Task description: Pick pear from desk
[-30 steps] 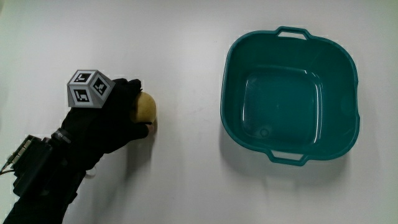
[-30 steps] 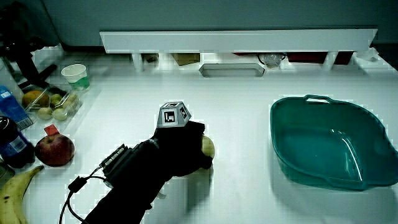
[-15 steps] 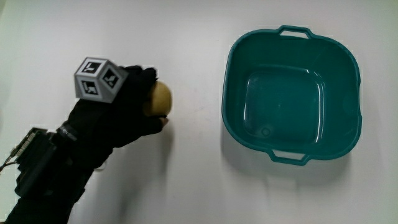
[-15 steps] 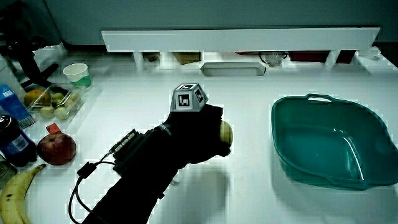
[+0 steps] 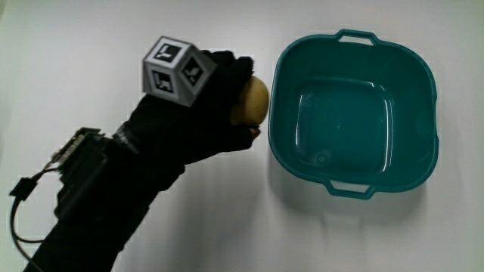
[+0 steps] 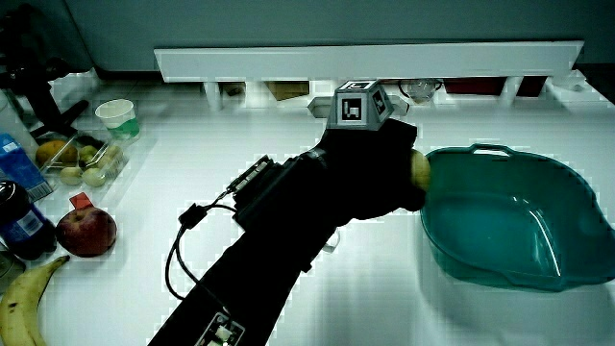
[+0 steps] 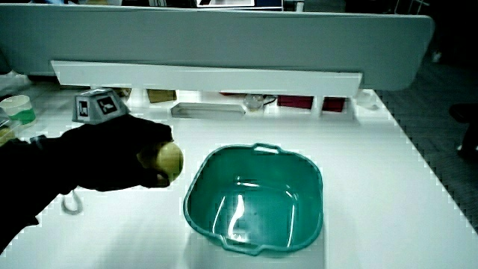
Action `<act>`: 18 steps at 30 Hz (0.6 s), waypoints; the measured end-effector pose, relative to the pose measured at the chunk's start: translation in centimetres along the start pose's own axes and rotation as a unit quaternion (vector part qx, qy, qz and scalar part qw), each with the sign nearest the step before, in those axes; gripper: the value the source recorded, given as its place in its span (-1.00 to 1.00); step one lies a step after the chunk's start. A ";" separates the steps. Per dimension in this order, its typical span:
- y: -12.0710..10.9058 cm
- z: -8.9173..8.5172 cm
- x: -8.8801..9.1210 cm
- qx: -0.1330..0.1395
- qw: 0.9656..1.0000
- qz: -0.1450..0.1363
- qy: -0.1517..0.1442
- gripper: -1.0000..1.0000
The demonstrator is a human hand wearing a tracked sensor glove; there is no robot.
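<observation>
The yellow pear (image 5: 250, 102) is held in the black gloved hand (image 5: 215, 106), whose fingers are curled around it. The pear (image 7: 169, 159) is lifted clear of the white table and sits just beside the rim of the teal basin (image 5: 355, 113). In a side view only a sliver of the pear (image 6: 420, 170) shows past the hand (image 6: 380, 163), right at the edge of the basin (image 6: 509, 231). The patterned cube (image 5: 172, 69) rides on the back of the glove. The forearm runs from the hand toward the person.
The basin (image 7: 254, 202) holds nothing. At the table's edge in a side view lie an apple (image 6: 85, 233), a banana (image 6: 21, 300), bottles (image 6: 19, 216), a tray of fruit (image 6: 77, 159) and a cup (image 6: 116, 116). A low partition (image 6: 365, 62) with a shelf closes the table.
The hand has lifted the pear off the table and carried it toward the basin, from a spot well away from it to just beside its rim.
</observation>
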 end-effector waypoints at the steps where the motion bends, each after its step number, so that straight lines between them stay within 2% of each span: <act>1: 0.0 0.0 0.0 0.007 1.000 -0.003 -0.004 0.95; 2: 0.0 0.0 -0.1 0.011 1.000 -0.004 0.000 1.00; 10: 0.0 -0.1 0.0 0.042 0.999 -0.020 0.003 1.00; 12: 0.0 0.0 0.2 0.042 0.999 -0.018 0.004 1.00; 18: -0.9 1.1 1.2 0.062 0.997 -0.039 0.003 1.00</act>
